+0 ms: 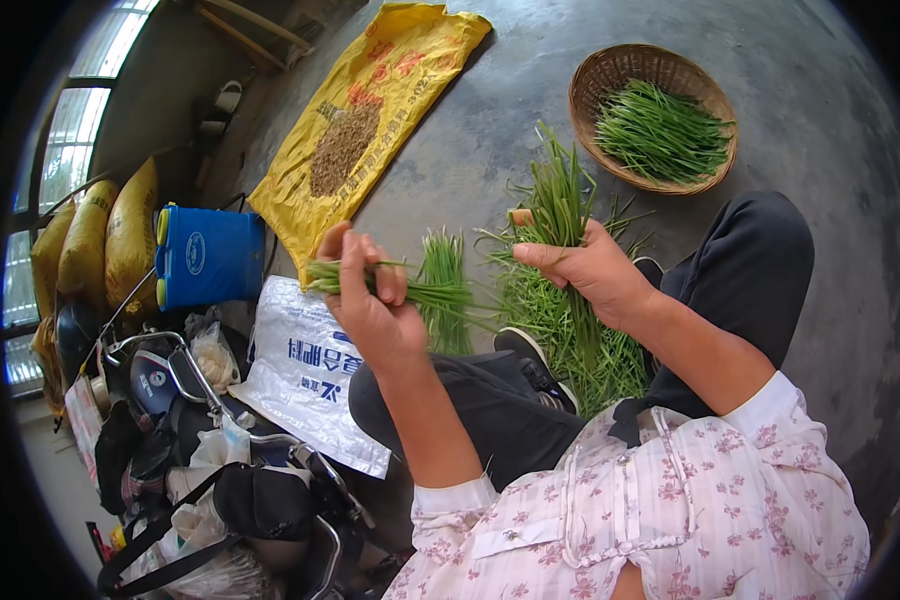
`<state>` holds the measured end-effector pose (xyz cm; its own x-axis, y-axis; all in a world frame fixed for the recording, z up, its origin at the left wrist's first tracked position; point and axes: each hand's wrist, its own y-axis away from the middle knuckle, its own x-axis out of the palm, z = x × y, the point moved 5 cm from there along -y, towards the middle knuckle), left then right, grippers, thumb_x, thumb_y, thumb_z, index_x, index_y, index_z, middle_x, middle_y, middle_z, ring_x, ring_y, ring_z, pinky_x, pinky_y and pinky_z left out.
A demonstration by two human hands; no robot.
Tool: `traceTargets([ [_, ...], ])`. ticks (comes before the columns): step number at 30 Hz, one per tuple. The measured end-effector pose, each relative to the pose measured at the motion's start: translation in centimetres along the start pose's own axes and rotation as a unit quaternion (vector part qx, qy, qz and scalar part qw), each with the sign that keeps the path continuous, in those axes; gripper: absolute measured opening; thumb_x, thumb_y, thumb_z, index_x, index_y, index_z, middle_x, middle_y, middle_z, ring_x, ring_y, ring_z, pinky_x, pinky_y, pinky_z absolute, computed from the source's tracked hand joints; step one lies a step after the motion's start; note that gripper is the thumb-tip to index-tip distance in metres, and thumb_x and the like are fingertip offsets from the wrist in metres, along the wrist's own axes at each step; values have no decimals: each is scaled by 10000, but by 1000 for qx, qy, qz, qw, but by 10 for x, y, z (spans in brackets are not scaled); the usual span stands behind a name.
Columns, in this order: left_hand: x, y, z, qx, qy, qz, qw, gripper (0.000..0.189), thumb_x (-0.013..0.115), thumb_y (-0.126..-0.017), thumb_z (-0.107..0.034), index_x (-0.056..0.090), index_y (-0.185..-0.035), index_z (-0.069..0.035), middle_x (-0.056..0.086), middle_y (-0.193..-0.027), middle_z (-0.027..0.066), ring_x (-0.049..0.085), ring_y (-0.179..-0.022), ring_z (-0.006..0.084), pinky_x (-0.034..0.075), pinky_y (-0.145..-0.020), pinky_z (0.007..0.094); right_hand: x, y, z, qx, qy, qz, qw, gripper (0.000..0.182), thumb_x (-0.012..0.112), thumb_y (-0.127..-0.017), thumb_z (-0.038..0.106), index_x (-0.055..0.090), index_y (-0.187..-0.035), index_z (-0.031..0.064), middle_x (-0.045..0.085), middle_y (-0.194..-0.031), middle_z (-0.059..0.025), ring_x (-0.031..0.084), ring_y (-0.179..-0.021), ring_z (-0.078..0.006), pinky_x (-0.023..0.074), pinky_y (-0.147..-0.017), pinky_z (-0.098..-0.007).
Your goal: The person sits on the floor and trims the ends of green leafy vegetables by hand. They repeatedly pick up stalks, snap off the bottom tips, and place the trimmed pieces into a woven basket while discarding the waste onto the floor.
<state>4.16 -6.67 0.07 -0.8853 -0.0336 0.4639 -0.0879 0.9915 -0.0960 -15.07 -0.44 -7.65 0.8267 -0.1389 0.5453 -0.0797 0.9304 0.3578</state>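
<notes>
My left hand [375, 296] grips a small bundle of thin green stalks [442, 294], probably garlic chives, held sideways with the pale ends to the left. A thicker bunch of long green leaves [562, 195] stands upright in my right hand [585, 262], its lower part hanging below the fist. Beneath the left bundle, a sorted row of stalks [444, 330] lies on the floor. Under my right hand a loose heap of green leaves [607, 367] spreads between my shoes. Beyond it, a round wicker basket [583, 97] holds more cut greens [664, 135].
A yellow woven sack [420, 45] lies flat with a brown grainy pile [345, 146] on it. Left are a white printed sack [300, 330], a blue sprayer tank [210, 255], full yellow sacks [131, 232] and a motorbike-like vehicle [187, 375] with bags. My knees [750, 247] flank the heap.
</notes>
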Motion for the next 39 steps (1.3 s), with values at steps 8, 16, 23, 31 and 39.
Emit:
traceTargets([
  [8, 41, 23, 25, -57, -266, 60, 960, 286, 470, -982, -261, 604, -1005, -9, 481, -603, -33, 365, -508, 11, 272, -460, 174, -2, 1, 0, 6, 35, -19, 999, 441, 722, -784, 91, 584, -1203, 61, 534, -710, 64, 430, -592, -32, 345, -536, -189],
  [16, 47, 26, 36, -42, -207, 107, 972, 272, 469, -984, -245, 611, -1005, -14, 492, -615, -33, 420, -556, 15, 299, -533, 161, -1, -3, -5, -44, 90, -8, 995, 386, 711, -798, 108, 598, -1164, 59, 568, -784, 66, 453, -647, -22, 373, -570, -194],
  [23, 64, 38, 37, -13, -330, 147, 932, 111, 638, -878, -101, 660, -923, -3, 466, -647, -76, 392, -577, -4, 297, -498, 179, -4, -6, -8, -97, 159, 23, 982, 230, 673, -782, 82, 592, -979, -4, 572, -800, 24, 498, -738, -49, 444, -647, -246],
  [31, 56, 35, 49, -23, -346, 163, 924, 113, 687, -821, -50, 663, -912, 13, 486, -658, -70, 409, -589, 4, 316, -509, 177, 0, -4, -3, -131, 239, 20, 962, 319, 670, -769, 69, 587, -1070, 5, 604, -830, -16, 530, -760, -65, 461, -675, -252],
  [39, 50, 35, 48, -167, -205, 87, 961, 136, 634, -878, -130, 639, -936, -7, 490, -625, -76, 341, -497, -17, 219, -441, 178, -3, -6, -6, -104, 175, 16, 979, 268, 679, -772, 61, 598, -1021, 7, 616, -849, -6, 538, -787, -61, 460, -694, -254],
])
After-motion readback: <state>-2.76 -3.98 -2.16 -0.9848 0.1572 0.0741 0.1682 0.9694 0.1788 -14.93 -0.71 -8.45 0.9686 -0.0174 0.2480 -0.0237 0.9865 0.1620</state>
